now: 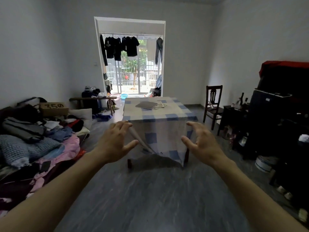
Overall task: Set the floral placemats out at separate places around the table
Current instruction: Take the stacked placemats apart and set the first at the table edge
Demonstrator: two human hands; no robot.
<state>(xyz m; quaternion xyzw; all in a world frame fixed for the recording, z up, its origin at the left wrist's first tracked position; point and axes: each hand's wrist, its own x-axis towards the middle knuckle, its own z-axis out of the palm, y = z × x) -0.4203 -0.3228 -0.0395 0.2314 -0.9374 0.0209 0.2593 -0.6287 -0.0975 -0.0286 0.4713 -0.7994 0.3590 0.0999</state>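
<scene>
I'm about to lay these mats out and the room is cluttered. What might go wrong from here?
The placemats lie in one loose, overlapping stack, so a single grip may lift several at once. The tablecloth hangs low at the near side, and both open hands, left and right, could snag it and drag the stack.

bare floor (150, 198) open ahead, table (155, 114) beyond, clothes heap (33, 139) left, dark furniture (275, 123) right

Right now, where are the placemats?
In the head view, the placemats lie stacked at the middle of the checked tablecloth, toward the table's far side, beyond both empty hands.
</scene>
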